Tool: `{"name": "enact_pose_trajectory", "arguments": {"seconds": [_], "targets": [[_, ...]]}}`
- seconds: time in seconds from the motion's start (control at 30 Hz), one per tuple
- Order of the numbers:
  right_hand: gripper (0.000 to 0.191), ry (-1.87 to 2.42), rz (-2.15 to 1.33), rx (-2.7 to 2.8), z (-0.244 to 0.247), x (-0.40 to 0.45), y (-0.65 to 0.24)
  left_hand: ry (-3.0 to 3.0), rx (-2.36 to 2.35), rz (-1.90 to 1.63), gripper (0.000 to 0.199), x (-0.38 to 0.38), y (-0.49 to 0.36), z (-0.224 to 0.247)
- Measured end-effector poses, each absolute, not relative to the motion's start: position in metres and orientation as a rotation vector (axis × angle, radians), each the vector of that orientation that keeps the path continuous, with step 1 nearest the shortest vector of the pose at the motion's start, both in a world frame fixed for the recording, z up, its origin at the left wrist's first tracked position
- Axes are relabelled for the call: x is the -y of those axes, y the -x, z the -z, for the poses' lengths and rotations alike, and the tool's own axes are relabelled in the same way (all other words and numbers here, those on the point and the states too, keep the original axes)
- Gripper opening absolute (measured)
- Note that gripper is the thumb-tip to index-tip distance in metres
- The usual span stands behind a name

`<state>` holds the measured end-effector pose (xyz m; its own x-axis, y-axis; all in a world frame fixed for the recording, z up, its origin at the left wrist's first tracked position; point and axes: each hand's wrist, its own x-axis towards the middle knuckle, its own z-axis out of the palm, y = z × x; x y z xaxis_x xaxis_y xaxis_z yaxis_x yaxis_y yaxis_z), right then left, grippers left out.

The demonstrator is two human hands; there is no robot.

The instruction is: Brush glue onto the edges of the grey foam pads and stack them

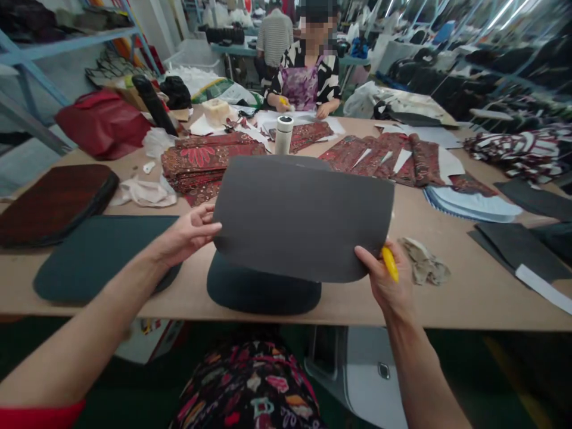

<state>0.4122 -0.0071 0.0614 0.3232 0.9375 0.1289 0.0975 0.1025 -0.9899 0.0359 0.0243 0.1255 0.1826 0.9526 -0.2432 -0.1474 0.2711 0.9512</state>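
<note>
In the head view, the right hand [388, 268] grips the lower right corner of a dark grey sheet [304, 220], thumb in front, with a yellow tool [390, 264] also in its grasp. The left hand [192, 232] has its fingertips at the sheet's left edge; whether they pinch it, I cannot tell. The sheet is tilted up, partly hiding a dark green panel [263, 295] on the table [348, 307].

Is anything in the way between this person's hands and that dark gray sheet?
Nothing visible. The right hand grips the dark gray sheet directly near its lower right corner; the yellow object also in that hand sits beside the sheet. The left hand is at the left edge, with nothing seen between.
</note>
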Motion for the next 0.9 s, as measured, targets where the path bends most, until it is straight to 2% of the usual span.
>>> {"name": "enact_pose_trajectory", "arguments": {"seconds": [0.13, 0.33, 0.9], "targets": [[0.056, 1.588, -0.789, 1.161, -0.029, 0.021, -0.402, -0.894, -1.288, -1.028, 0.068, 0.005, -0.032, -0.07], [0.067, 1.782, -0.631, 1.39, 0.004, 0.031, -0.367, -1.007, -1.562, -1.029, 0.094, 0.034, -0.012, -0.018], [0.074, 1.871, -0.708, 1.48, 0.043, 0.047, -0.351, -1.014, -1.639, -1.02, 0.106, 0.048, 0.007, 0.045]]}}
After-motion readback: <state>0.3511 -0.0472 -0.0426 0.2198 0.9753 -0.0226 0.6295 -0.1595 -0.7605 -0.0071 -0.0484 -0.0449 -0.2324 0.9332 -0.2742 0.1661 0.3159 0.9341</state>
